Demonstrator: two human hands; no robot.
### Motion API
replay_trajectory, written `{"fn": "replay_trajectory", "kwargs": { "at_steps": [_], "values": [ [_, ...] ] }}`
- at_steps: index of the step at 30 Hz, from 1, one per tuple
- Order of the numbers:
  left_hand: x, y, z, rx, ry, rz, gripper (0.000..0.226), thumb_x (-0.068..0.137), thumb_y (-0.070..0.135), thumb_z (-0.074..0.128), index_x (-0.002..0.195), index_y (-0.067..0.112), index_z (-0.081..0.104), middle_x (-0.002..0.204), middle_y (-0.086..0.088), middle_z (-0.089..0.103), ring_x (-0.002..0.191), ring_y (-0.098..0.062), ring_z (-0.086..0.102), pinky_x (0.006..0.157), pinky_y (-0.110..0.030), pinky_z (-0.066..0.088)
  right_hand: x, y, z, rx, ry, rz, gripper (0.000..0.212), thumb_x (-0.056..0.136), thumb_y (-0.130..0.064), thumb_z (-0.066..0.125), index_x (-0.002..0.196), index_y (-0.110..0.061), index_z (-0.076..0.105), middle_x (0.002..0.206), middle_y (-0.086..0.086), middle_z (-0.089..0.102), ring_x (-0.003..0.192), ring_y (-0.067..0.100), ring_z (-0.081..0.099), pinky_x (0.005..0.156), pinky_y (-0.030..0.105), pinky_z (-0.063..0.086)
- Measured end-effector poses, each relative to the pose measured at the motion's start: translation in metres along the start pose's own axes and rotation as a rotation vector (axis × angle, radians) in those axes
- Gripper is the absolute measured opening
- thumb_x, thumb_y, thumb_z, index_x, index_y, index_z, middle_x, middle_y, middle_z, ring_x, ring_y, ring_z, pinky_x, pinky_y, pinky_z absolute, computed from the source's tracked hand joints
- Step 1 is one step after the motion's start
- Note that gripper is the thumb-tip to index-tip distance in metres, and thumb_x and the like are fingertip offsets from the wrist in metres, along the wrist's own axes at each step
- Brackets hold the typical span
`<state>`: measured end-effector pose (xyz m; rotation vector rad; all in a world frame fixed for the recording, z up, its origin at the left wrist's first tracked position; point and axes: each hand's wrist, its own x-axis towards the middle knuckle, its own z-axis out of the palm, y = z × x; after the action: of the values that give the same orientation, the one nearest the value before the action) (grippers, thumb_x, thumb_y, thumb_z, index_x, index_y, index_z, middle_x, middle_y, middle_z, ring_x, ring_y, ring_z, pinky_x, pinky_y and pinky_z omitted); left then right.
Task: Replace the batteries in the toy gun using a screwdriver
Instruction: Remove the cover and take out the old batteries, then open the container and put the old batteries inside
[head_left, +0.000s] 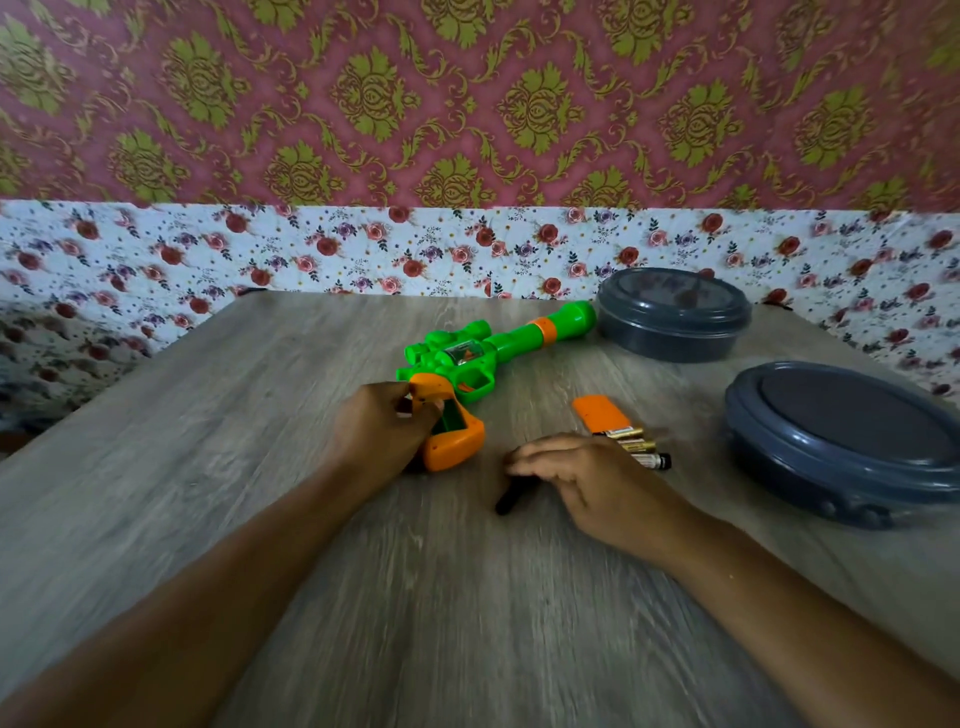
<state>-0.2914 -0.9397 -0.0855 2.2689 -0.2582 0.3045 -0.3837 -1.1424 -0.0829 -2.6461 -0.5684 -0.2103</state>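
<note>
A green toy gun (493, 345) with an orange grip (457, 439) lies on the wooden table (441, 597), barrel pointing to the far right. The grip's battery bay is open. My left hand (387, 423) holds the grip with curled fingers. An orange battery cover (600, 413) lies to the right, with several batteries (636, 447) beside it. My right hand (582, 480) lies over a black screwdriver (511, 499) and partly hides the batteries; whether it grips the tool is unclear.
Two round grey lidded containers stand on the right, one at the back (672, 314) and one nearer (847, 436). A floral cloth (311, 254) hangs behind the table's far edge.
</note>
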Motion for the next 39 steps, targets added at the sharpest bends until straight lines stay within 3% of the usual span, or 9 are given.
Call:
{"fn": "replay_trajectory", "kwargs": {
  "at_steps": [6,12,15,18,24,26,30,34,39],
  "values": [
    [0.003,-0.003,0.003,-0.046,0.039,-0.038,0.030,0.088,0.029,0.061,0.114,0.014,0.067,0.112,-0.005,0.066,0.101,-0.022,0.061,0.077,-0.025,0.041,0.000,0.000,-0.001,0.014,0.055,-0.024,0.052,0.076,0.001,0.034,0.114,-0.014,0.066,0.118,0.002,0.064,0.113,0.006,0.053,0.098,0.006,0.027],
    [0.002,-0.003,0.001,-0.120,-0.002,-0.127,0.044,0.091,0.028,0.056,0.131,0.011,0.049,0.119,-0.007,0.059,0.080,-0.030,0.060,0.064,-0.032,0.046,-0.003,0.000,-0.009,0.094,0.132,-0.005,0.041,0.081,-0.002,0.042,0.112,-0.015,0.067,0.114,0.001,0.068,0.108,0.009,0.060,0.093,0.012,0.040],
    [0.003,0.007,0.001,-0.052,0.020,-0.078,0.040,0.090,0.027,0.057,0.128,0.015,0.051,0.124,-0.010,0.055,0.084,-0.028,0.063,0.069,-0.033,0.048,-0.008,-0.001,-0.027,0.101,0.221,0.012,0.034,0.081,-0.010,0.048,0.105,-0.017,0.070,0.107,-0.003,0.071,0.101,0.004,0.061,0.089,0.015,0.044],
    [0.011,0.046,0.004,0.001,-0.008,0.076,0.033,0.089,0.022,0.059,0.122,0.014,0.056,0.116,-0.003,0.055,0.085,-0.016,0.055,0.067,-0.024,0.040,-0.005,0.009,-0.070,0.049,0.322,0.071,0.027,0.085,-0.018,0.052,0.104,-0.020,0.070,0.105,-0.003,0.072,0.094,0.011,0.065,0.084,0.029,0.051],
    [0.055,0.139,0.062,-0.119,-0.265,0.118,0.016,0.092,0.021,0.053,0.101,0.011,0.062,0.088,-0.004,0.060,0.068,-0.012,0.052,0.060,-0.021,0.042,0.026,0.090,-0.142,-0.251,0.146,0.431,0.028,0.085,-0.022,0.062,0.111,-0.015,0.065,0.113,0.009,0.066,0.101,0.024,0.060,0.085,0.031,0.048],
    [0.068,0.160,0.093,-0.217,-0.363,0.012,0.015,0.093,0.016,0.051,0.081,0.011,0.058,0.068,-0.003,0.052,0.055,-0.010,0.043,0.048,-0.018,0.035,0.038,0.117,-0.143,-0.326,0.068,0.472,0.023,0.082,-0.020,0.061,0.104,-0.013,0.064,0.110,0.010,0.065,0.096,0.025,0.060,0.082,0.037,0.051],
    [0.089,0.179,0.141,-0.398,-0.457,-0.225,0.034,0.092,0.007,0.044,0.060,0.017,0.041,0.061,0.003,0.041,0.053,-0.007,0.037,0.051,-0.018,0.034,0.055,0.140,-0.133,-0.517,-0.019,0.492,0.043,0.081,-0.025,0.066,0.118,-0.009,0.051,0.124,0.011,0.052,0.114,0.029,0.052,0.086,0.039,0.049],
    [0.103,0.184,0.167,-0.662,-0.457,-0.470,0.028,0.093,-0.002,0.036,0.069,0.012,0.041,0.062,-0.004,0.035,0.055,-0.012,0.034,0.050,-0.022,0.028,0.065,0.147,-0.121,-0.668,0.009,0.480,0.052,0.083,-0.008,0.059,0.129,-0.007,0.036,0.129,0.015,0.042,0.121,0.031,0.043,0.083,0.041,0.048],
    [0.113,0.177,0.177,-0.874,-0.444,-0.613,0.016,0.091,0.000,0.043,0.100,0.006,0.055,0.075,-0.008,0.053,0.068,-0.019,0.053,0.059,-0.028,0.049,0.069,0.146,-0.120,-0.761,-0.011,0.463,0.046,0.087,0.002,0.050,0.130,-0.002,0.035,0.131,0.017,0.040,0.123,0.032,0.039,0.087,0.039,0.046]
  ]
}}
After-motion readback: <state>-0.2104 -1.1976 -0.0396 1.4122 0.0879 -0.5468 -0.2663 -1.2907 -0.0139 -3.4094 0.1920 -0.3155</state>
